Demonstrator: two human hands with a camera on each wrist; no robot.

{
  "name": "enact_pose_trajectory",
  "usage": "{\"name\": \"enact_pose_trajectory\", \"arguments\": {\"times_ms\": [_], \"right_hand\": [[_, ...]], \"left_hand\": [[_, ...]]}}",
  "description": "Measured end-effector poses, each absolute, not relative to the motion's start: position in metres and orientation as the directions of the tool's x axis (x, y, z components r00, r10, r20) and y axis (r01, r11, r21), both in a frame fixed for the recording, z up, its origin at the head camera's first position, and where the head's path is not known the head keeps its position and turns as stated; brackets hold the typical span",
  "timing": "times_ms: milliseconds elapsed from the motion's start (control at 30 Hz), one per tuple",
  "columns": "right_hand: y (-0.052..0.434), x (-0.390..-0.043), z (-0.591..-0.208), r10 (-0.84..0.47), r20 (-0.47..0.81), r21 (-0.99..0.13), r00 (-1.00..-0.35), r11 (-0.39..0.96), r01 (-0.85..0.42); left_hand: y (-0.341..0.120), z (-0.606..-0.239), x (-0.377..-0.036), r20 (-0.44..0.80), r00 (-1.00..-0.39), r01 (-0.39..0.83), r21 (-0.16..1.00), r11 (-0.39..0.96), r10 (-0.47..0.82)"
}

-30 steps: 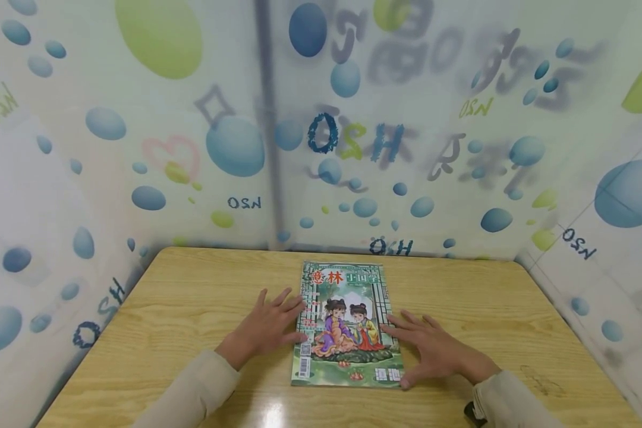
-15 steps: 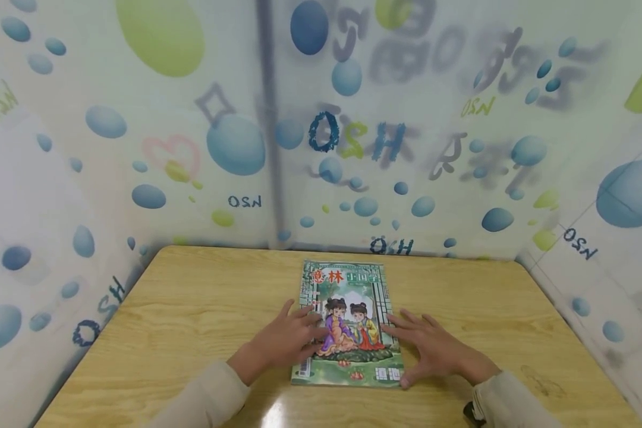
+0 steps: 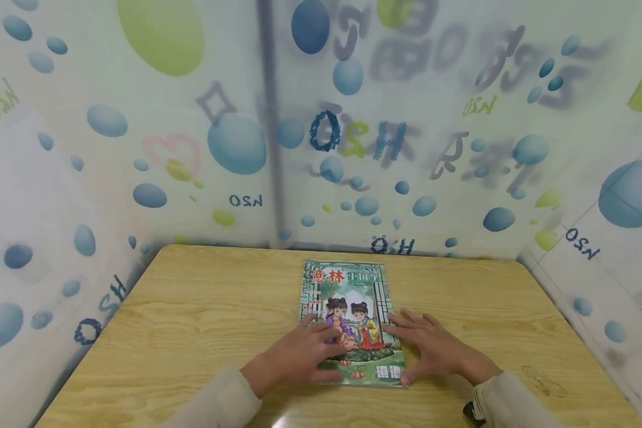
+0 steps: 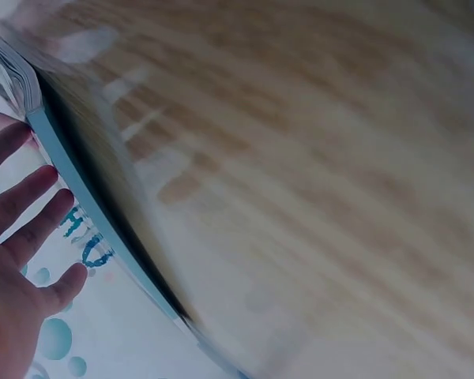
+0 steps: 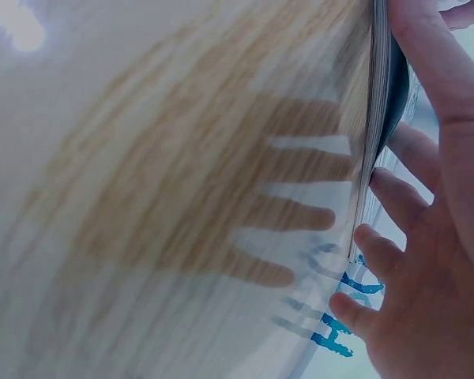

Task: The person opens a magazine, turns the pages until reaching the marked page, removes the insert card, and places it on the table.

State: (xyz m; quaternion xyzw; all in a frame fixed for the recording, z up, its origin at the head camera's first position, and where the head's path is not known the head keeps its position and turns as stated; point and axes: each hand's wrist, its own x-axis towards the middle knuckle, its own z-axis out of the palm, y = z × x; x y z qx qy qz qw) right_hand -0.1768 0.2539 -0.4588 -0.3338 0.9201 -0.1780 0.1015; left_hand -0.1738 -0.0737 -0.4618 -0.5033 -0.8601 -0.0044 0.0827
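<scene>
A magazine (image 3: 355, 291) with a green illustrated cover of two figures lies flat on the wooden table (image 3: 208, 303). My left hand (image 3: 302, 353) reaches over its lower left part with extended fingers, hiding some of the cover. In the left wrist view, the spread left fingers (image 4: 43, 225) overlap the pale blue spine (image 4: 103, 213). On the other side, my right hand (image 3: 438, 348) has its fingers at the right edge and its thumb near the lower right corner. The right wrist view shows those fingers (image 5: 399, 197) beside the page edges (image 5: 375, 103).
Behind the table stands a wall (image 3: 348, 178) printed with blue and green drops and mirrored H2O lettering. Similar side panels rise at left and right. A dark band (image 3: 475, 414) sits at the right sleeve cuff. The tabletop is glossy and mirrors the hands.
My left hand has slid from the magazine's left edge rightward and down over the lower cover. My right hand and the magazine stay in place.
</scene>
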Motion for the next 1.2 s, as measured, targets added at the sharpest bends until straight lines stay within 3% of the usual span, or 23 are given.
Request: {"name": "enact_pose_trajectory", "arguments": {"times_ms": [300, 867, 1200], "right_hand": [[0.254, -0.178, -0.458, -0.659, -0.057, -0.38, -0.75, 0.709, -0.594], [0.252, -0.188, -0.444, -0.66, -0.138, -0.417, -0.739, 0.715, -0.561], [0.252, -0.188, -0.442, -0.657, -0.148, -0.414, -0.739, 0.72, -0.557]], "left_hand": [[-0.067, -0.459, -0.17, 0.162, -0.494, 0.85, -0.119, 0.514, 0.854], [-0.063, -0.453, -0.171, 0.086, -0.552, 0.832, -0.003, 0.554, 0.829], [-0.063, -0.45, -0.171, 0.062, -0.554, 0.833, 0.032, 0.553, 0.83]]}}
